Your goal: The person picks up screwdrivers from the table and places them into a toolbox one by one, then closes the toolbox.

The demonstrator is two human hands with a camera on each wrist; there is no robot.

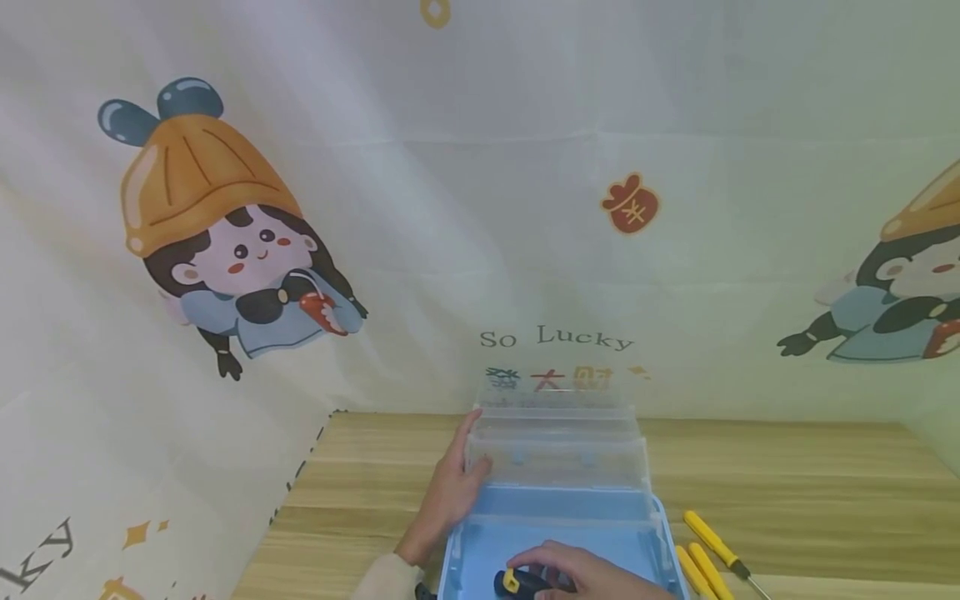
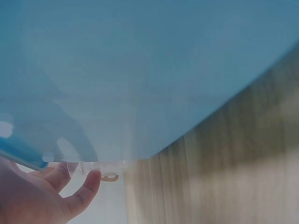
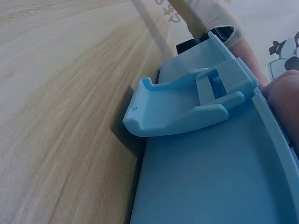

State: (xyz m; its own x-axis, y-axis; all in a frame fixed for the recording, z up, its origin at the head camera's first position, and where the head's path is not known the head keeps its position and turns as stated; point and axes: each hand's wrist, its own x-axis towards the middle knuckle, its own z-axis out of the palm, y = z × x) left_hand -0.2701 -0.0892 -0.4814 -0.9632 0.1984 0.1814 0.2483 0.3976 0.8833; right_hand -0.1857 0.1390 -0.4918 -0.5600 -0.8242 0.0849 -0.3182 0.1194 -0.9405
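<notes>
A light-blue plastic box (image 1: 495, 546) stands on the table, its clear lid (image 1: 562, 462) raised at the back. My left hand (image 1: 453, 492) holds the lid by its left edge, thumb on the near side. In the left wrist view, the box's side fills most of the picture, with the left hand (image 2: 42, 198) low in the corner. Over the box interior, my right hand (image 1: 588, 573) grips a black tool with a yellow patch (image 1: 523, 583); its far end is hidden by the hand. The right wrist view shows a blue latch (image 3: 173, 107) hanging open on the box's front.
Beside the box on the right lie several yellow-handled tools (image 1: 708, 537), one with a metal shaft like a screwdriver. The wood-grain table (image 1: 787, 475) meets a printed cloth backdrop (image 1: 525, 208) behind the lid.
</notes>
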